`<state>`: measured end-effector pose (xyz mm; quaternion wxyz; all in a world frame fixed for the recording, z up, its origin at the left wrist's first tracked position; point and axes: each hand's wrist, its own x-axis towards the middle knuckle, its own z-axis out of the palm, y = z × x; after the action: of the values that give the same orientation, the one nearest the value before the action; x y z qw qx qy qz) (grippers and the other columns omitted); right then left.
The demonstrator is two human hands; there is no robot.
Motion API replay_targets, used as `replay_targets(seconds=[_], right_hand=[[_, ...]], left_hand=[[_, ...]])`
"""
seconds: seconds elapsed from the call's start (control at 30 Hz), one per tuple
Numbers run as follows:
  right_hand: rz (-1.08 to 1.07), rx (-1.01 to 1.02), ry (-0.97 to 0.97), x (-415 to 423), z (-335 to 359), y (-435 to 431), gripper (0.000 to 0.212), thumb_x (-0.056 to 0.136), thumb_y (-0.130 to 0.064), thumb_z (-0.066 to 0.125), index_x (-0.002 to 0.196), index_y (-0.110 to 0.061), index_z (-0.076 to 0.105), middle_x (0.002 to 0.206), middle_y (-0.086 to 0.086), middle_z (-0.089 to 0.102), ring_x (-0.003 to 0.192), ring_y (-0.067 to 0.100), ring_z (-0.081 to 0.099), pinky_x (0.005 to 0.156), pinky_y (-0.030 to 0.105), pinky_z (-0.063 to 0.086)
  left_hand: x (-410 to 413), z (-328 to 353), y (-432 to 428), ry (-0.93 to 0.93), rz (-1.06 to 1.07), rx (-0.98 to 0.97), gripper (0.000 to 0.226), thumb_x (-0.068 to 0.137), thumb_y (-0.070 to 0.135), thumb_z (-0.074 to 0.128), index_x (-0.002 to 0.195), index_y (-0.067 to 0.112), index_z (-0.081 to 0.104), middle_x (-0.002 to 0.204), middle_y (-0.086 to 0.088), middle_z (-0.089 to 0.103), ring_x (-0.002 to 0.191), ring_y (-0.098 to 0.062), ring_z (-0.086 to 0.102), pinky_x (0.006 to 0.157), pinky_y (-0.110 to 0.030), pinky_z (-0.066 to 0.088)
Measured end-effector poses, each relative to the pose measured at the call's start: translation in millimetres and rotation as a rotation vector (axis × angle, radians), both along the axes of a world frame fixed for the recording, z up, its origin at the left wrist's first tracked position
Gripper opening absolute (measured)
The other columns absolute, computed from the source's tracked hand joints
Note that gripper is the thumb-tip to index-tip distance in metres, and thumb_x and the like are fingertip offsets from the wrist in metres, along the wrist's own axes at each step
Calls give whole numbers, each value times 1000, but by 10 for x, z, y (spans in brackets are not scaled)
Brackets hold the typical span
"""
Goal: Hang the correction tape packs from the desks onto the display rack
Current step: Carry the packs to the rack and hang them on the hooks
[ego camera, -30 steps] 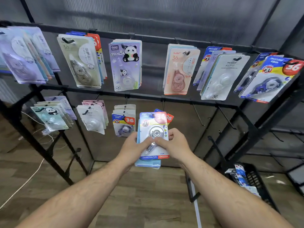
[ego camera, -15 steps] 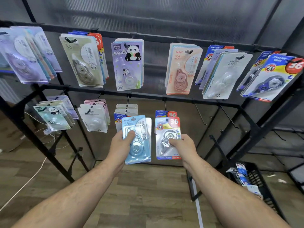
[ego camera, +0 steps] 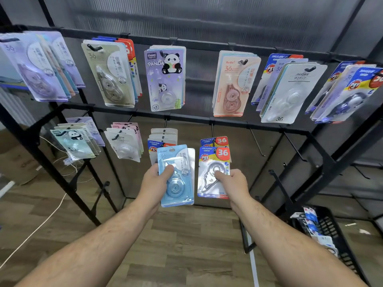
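Observation:
My left hand grips a small stack of light blue correction tape packs, thumb across the front one. My right hand holds a single pack with a red "36" badge by its lower right side, upright, just below and in front of the like packs hanging on a lower-row hook. The black display rack spans the view with two rows of hooks, most loaded with packs.
Bare hooks jut out of the lower bar to the right of my hands. A black basket with more packs sits on the floor at lower right. White cables run over the wooden floor at left, by a cardboard box.
The packs were held together in both hands; now they are split, the blue stack left, the "36" pack right and raised toward the lower hook.

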<state>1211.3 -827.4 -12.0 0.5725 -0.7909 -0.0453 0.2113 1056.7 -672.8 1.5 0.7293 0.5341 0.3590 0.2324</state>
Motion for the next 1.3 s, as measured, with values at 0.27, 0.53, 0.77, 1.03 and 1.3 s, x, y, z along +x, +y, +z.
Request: replay_targets(seconds=[0.27, 0.53, 0.77, 1.03, 1.3], right_hand=[[78, -529, -184, 94, 70, 1, 43, 94, -52, 53, 86, -13, 70, 92, 5, 70, 90, 29, 63, 71, 31, 48], [104, 32, -108, -209, 236, -8, 23, 89, -36, 74, 76, -17, 71, 72, -2, 73, 76, 23, 74, 70, 39, 59], [230, 38, -139, -230, 253, -47, 7, 84, -19, 79, 83, -19, 72, 81, -1, 76, 75, 17, 70, 77, 46, 60], [56, 59, -46, -72, 278, -88, 8, 89, -10, 63, 81, -9, 63, 85, 8, 71, 76, 22, 63, 65, 36, 47], [21, 21, -41, 33, 249, -42, 8, 93, -8, 60, 86, -9, 64, 90, 3, 72, 73, 15, 63, 59, 28, 44]], left_hand=[[17, 65, -62, 18, -47, 8, 19, 103, 23, 59, 117, 12, 67, 105, -7, 79, 95, -28, 77, 90, -55, 60], [137, 112, -214, 29, -84, 69, 9, 98, 19, 68, 105, 13, 70, 101, -9, 79, 93, -31, 77, 86, -52, 62], [270, 111, -347, 63, -121, 124, 26, 87, 20, 80, 98, 4, 63, 95, -14, 77, 75, -22, 74, 71, -42, 60], [222, 107, -134, 102, 122, 251, 9, 87, 10, 73, 84, 15, 66, 84, 4, 64, 74, -13, 56, 60, -28, 40], [90, 143, 28, 80, 190, 245, 10, 87, 11, 72, 84, 16, 63, 93, 0, 63, 77, -14, 56, 63, -28, 42]])
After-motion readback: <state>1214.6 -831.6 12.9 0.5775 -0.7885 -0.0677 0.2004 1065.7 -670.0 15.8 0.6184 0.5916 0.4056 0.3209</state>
